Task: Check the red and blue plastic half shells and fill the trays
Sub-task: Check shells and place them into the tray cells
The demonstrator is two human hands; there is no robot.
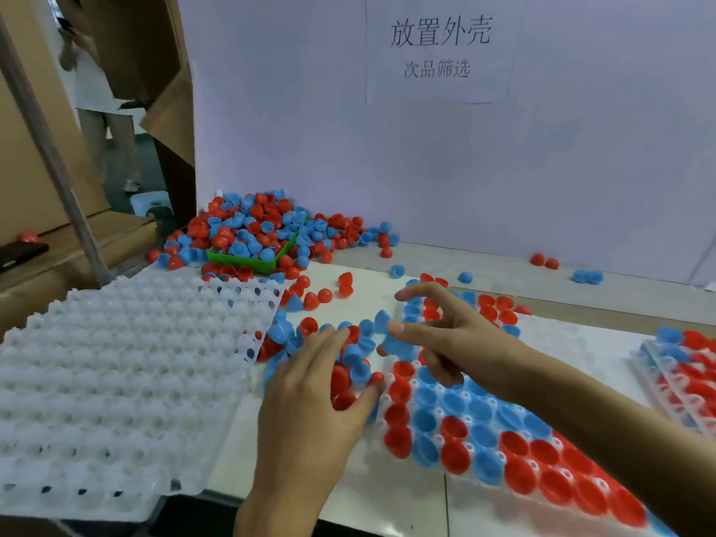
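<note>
Tray of white moulded plastic (391, 410) at near right, most of its pockets filled with red and blue plastic half shells (480, 439), open side up; its far-right part bare. Stack of empty white dimpled trays (116, 381) at near left, overhanging the table edge. Left hand (310, 405) comes in from the near edge, palm down, fingers spread and slightly bent over a loose cluster of red and blue shells (348, 366) just left of the filled tray; fingertips touch them, thumb against a small red shell (376, 377), nothing clearly gripped. Right hand (438, 335) reaches across the filled tray from the right, thumb and index apart, other fingers curled under; a blue shell (395, 343) sits at the thumb, cannot tell if pinched or just behind it. Second filled tray stack (682, 366) at the right edge. Farther on, scattered red and blue shells on the white tabletop (368, 281). Far left, big heap of shells (255, 226) burying a green plastic bin (240, 261). A few stray shells (544, 261) by the white back wall (387, 149) with a printed paper sign (439, 48). Cardboard boxes (23, 168) far left; a standing person (100, 102) beyond.
</note>
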